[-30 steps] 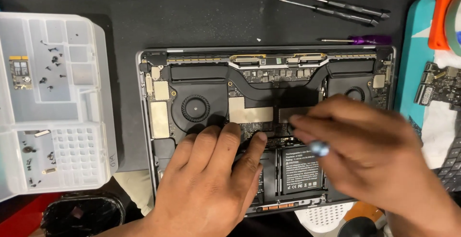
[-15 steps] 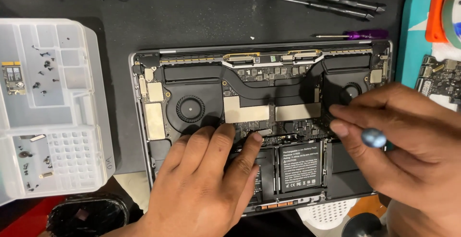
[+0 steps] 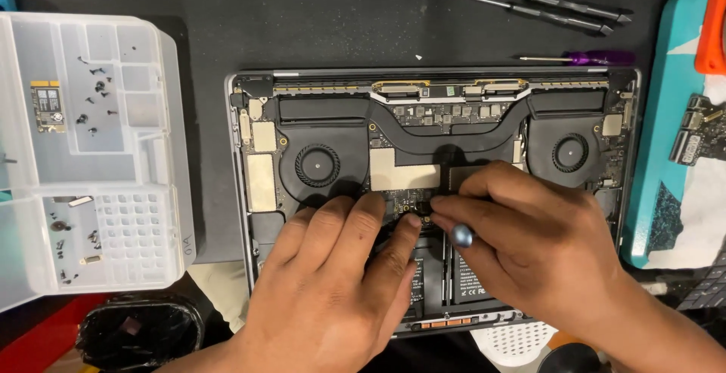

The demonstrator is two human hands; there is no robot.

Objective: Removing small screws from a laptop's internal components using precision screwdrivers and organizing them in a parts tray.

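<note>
Fingertips of the right hand [image 3: 537, 244] pinch a small screwdriver [image 3: 454, 229], its tip angled up-left onto the laptop's [image 3: 257, 267] board centre; the left hand [image 3: 333, 282] lies flat, holding nothing, fingers just beside that tip.

Around the work area

Clear plastic sorting tray [image 3: 91, 154] lay at left on the dark surface [image 3: 318, 18], loose screws and a small circuit card [image 3: 48, 106] in its compartments. Spare screwdrivers [image 3: 552, 3] rested upper right, a purple-handled one [image 3: 586, 58] just below. Teal mat [image 3: 665, 154] at right carried a circuit board [image 3: 696, 127].
</note>
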